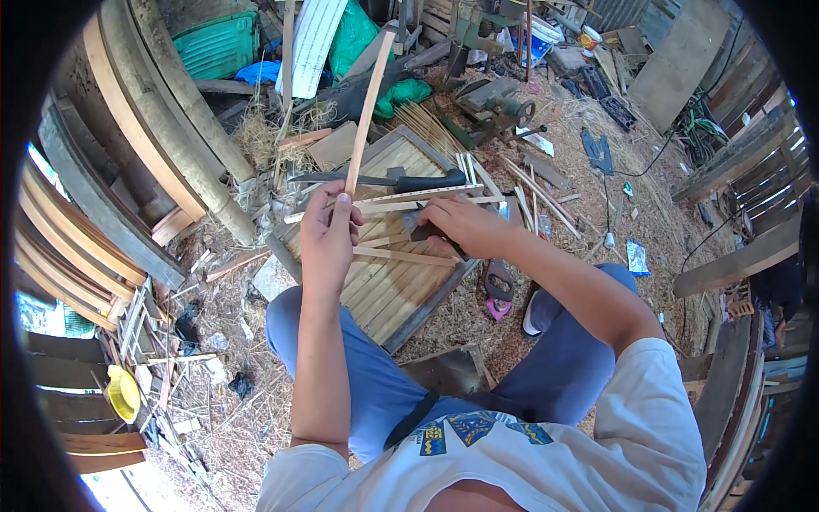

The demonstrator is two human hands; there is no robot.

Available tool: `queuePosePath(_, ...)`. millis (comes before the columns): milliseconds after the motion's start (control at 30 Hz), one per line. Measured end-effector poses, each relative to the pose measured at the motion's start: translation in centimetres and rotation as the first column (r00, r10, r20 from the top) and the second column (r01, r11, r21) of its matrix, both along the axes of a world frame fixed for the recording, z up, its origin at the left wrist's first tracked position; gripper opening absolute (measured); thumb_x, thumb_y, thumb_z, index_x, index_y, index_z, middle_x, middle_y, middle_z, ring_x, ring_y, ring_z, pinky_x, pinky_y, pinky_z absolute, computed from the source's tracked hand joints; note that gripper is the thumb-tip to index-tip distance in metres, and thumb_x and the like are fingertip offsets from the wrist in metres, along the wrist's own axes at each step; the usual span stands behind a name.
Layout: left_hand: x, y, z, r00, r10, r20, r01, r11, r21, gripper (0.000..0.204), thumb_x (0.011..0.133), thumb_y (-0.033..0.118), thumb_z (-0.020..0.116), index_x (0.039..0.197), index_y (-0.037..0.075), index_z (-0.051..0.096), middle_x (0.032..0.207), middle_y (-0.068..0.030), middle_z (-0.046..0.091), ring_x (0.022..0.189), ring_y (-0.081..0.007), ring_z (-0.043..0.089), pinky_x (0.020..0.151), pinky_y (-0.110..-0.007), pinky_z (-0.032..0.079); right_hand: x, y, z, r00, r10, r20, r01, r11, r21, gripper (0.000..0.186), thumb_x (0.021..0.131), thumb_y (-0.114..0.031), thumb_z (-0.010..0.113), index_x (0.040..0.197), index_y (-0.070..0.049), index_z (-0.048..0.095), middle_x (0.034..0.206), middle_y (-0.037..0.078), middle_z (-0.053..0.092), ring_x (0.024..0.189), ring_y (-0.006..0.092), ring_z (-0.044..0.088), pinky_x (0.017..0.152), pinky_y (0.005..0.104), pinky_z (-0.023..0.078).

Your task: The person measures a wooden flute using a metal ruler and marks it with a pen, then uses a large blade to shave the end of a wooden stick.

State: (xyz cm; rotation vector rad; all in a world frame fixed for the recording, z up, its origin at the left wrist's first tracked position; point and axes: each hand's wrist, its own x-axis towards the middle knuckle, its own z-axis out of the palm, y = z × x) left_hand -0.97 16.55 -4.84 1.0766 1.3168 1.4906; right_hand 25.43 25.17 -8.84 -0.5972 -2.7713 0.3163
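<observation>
My left hand is closed around the lower end of a thin wooden strip, which stands up, tilted slightly right. My right hand is closed on a dark, flat tool whose kind I cannot make out, partly hidden by the fingers. Both hands are above a low slatted wooden board with a dark frame. Several light wooden strips lie across it under the hands. Just beyond the right hand lies a long-bladed tool with a black handle, its blade pointing left.
A grey-and-pink handle lies by my right shoe. Sticks and shavings cover the ground. A metal vise-like tool stands ahead, near loose strips. Curved planks lean at the left, above a yellow basin. A cable crosses the right side.
</observation>
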Motion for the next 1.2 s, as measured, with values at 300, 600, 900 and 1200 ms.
queuePosePath(300,-0.4,0.5,-0.2,0.998,0.062,0.026,-0.063,0.996,0.056,0.019,0.114,0.019,0.053,0.124,0.007,0.063,0.083,0.0008,0.063,0.063,-0.004,0.05,0.054,-0.02,0.04,0.8,-1.0,6.2,0.956,-0.189,-0.225,0.081,0.905,-0.417,0.029,0.097,-0.011,0.063,0.124,-0.004,0.055,0.099,0.016,0.066,0.092,0.0338,0.066,0.082,0.0421,0.052)
queuePosePath(600,-0.7,0.5,0.0,0.989,0.078,0.129,-0.087,0.994,0.063,0.015,0.111,0.015,0.051,0.114,0.004,0.06,0.081,-0.0002,0.062,0.059,-0.0035,0.046,0.05,-0.021,0.035,6.7,-1.0,10.7,0.765,-0.384,-0.516,-0.021,0.787,-0.617,0.029,0.098,-0.019,0.067,0.122,-0.004,0.06,0.102,0.0,0.063,0.09,0.0072,0.056,0.081,0.0285,0.048)
queuePosePath(900,2.9,0.4,0.1,0.973,-0.137,-0.186,0.13,0.99,-0.051,0.028,0.113,0.022,0.054,0.105,0.001,0.07,0.075,0.0017,0.062,0.065,-0.0055,0.051,0.059,-0.025,0.04,12.4,-4.5,15.4,0.51,-0.458,-0.728,0.123,0.877,-0.465,0.037,0.1,-0.027,0.076,0.124,-0.004,0.061,0.109,0.003,0.066,0.098,0.0082,0.06,0.086,0.0267,0.05)
queuePosePath(1200,9.5,0.3,7.6,0.739,-0.549,-0.391,0.507,0.835,-0.215,0.021,0.113,0.02,0.054,0.108,0.003,0.066,0.08,0.0008,0.064,0.066,-0.0047,0.052,0.061,-0.023,0.042,12.7,-7.4,16.1,0.888,-0.101,-0.449,0.211,0.956,0.202,0.05,0.076,-0.019,0.093,0.12,-0.012,0.071,0.117,0.011,0.068,0.107,0.0333,0.068,0.093,0.0424,0.055)
